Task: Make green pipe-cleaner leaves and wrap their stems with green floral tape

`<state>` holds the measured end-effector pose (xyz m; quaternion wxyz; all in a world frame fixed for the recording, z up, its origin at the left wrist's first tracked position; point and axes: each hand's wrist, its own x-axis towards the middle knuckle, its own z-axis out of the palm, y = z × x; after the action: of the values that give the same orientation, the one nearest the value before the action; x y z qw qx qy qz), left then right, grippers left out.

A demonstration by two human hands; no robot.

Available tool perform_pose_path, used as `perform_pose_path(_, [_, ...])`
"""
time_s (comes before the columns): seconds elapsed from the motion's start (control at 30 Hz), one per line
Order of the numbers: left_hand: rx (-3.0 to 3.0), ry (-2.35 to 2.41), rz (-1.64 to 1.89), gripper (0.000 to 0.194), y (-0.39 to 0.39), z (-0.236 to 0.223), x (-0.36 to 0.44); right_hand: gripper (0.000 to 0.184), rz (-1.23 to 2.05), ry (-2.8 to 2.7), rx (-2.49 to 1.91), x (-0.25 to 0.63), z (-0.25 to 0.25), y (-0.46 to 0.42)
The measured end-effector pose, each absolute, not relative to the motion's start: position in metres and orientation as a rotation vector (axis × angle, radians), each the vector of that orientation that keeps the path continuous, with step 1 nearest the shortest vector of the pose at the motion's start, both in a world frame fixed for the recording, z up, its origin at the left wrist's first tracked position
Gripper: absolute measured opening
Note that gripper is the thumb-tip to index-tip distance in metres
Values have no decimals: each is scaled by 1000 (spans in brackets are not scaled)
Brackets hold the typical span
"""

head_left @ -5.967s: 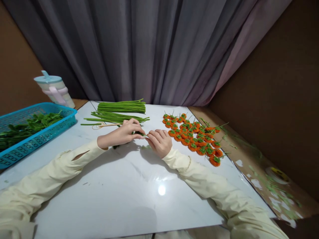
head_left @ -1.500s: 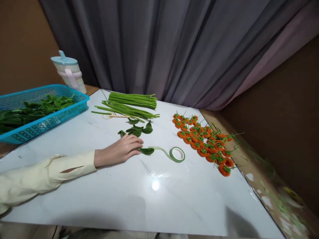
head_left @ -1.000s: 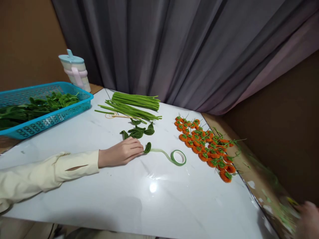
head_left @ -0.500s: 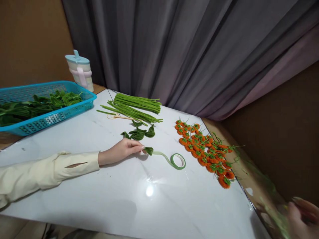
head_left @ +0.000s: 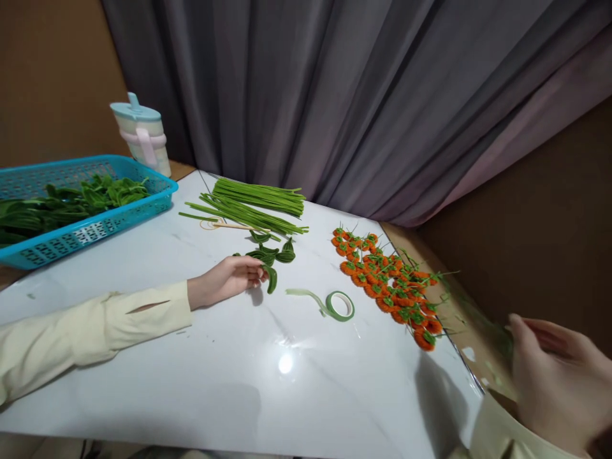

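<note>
White table (head_left: 239,382) before grey curtain, left hand (head_left: 227,280) pinching one green leaf (head_left: 271,278), right hand (head_left: 549,376) grip unclear, one tape roll (head_left: 340,306)

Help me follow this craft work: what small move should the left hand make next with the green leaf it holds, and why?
Probably set the green leaf down with the leaf pile just beyond it. The left hand pinches the leaf apart from the loose end of the tape roll, and the right hand is off the table edge, so nothing is there to wrap it with.
</note>
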<state>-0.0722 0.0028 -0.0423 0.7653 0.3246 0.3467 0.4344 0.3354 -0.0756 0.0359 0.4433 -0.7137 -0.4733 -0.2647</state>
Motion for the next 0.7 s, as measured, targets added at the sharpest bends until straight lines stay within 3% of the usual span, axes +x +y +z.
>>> perform_pose_path(0.13, [558,754,967,19,5,-38,-73,23,-192,-1486,-1712,310,33,-86])
perform_pose_path(0.27, [612,792,958,21,4,-34,-73,12,150,-2214,-1169,241,5,-74])
perform_pose_path(0.37, [622,794,955,20,4,-34,-74,17,149,-2396,-1095,210,-15,-61])
perform_pose_path(0.53, [479,816,936,21,1,-27,-69,11,223,-2400,-1211,204,-32,-53])
perform_pose_path(0.7, [436,914,957,31,-5,-15,-62,13,221,-2288,-1272,209,-47,-54])
